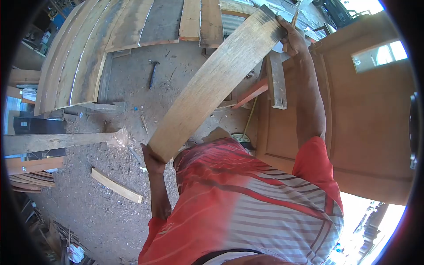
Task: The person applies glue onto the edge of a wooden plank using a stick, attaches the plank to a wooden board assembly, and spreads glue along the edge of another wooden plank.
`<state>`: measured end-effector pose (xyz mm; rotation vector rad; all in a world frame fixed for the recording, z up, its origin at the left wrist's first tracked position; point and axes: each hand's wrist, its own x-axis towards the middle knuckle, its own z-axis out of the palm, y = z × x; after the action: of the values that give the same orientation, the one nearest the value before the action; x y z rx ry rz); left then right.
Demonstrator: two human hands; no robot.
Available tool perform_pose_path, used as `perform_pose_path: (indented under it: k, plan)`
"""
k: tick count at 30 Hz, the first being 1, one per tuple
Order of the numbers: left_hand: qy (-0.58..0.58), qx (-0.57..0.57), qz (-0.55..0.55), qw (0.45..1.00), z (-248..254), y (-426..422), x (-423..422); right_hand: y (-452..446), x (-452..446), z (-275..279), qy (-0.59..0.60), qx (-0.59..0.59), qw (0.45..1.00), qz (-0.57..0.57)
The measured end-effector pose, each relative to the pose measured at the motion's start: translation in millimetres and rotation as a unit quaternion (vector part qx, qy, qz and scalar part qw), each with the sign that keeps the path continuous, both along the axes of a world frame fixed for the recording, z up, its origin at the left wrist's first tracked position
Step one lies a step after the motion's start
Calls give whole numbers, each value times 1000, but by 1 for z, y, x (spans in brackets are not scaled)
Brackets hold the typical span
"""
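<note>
A long wooden plank (216,81) runs diagonally in front of my body, its far end darkened by a stain. My left hand (153,160) is closed around the plank's near lower end. At the upper right, my right hand (291,39) grips the stained far end by its edge. Some of the fingers of both hands are hidden behind the wood. Beyond the plank, several boards (128,26) lie side by side, with white lines along their joints.
A hammer (153,74) lies on the dusty floor (101,207), as does a short wood offcut (116,185). A wooden post (57,142) stands at left. Brown wooden door panels (353,119) rise close on my right. Scrap wood (31,180) is piled at far left.
</note>
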<state>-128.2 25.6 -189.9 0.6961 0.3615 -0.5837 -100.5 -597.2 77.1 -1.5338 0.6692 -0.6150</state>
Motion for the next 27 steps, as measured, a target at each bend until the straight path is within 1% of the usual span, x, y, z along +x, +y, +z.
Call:
perform_pose_path:
  k: [1, 4, 5, 6, 8, 10, 12, 13, 14, 15, 16, 17, 19, 21, 22, 23, 24, 26, 27]
  plan:
    - [-14, 8, -6, 1000, -1, -1, -6, 5, 5, 2, -11, -9, 1000, 9]
    - [8, -1, -8, 1000, 10, -8, -19, -4, 20, 5, -4, -10, 999, -33]
    - [-8, -7, -23, 1000, 22, -19, -18, -17, 27, 10, 10, -1, 999, -35]
    - [-25, 9, -52, 998, 34, -30, -17, -30, 32, 16, 19, -34, 998, -50]
    - [-59, 45, -108, 991, 51, -49, -14, -87, 43, 23, 42, -56, 997, -32]
    - [-75, -6, -161, 984, 55, -63, -10, -149, 54, 25, -35, -47, 998, -32]
    - [-99, -46, -212, 971, 55, -86, -6, -156, 53, 60, -24, -21, 999, 2]
    - [-112, -58, -239, 963, 53, -97, -3, -137, 62, 72, -78, 14, 997, -7]
    - [-117, -49, -239, 963, 61, -112, -4, -137, 66, 77, -129, 52, 990, -20]
    - [-123, -40, -238, 963, 69, -128, -4, -160, 69, 81, -114, 36, 993, 22]
    - [-127, -12, -216, 968, 93, -153, -9, -195, 68, 83, -101, 20, 993, 53]
    - [-127, 17, -199, 972, 113, -172, -11, -210, 70, 82, -121, -21, 990, 66]
    - [-135, -1, -188, 973, 136, -201, -8, -237, 72, 81, -164, -101, 977, 88]
    - [-141, -20, -167, 976, 149, -220, -11, -263, 75, 82, -93, -116, 988, 49]
    - [-138, -8, -162, 977, 155, -230, -13, -272, 85, 84, -62, -123, 990, 37]
    - [-136, 4, -155, 979, 162, -238, -16, -247, 81, 94, -29, -146, 989, 11]
    - [-132, 17, -146, 980, 166, -246, -20, -253, 82, 90, 0, -185, 983, 11]
    - [-137, 6, -137, 981, 171, -272, -23, -270, 83, 84, 56, -267, 962, 11]
    - [-138, -2, -131, 982, 171, -286, -24, -273, 79, 79, 36, -248, 968, 24]
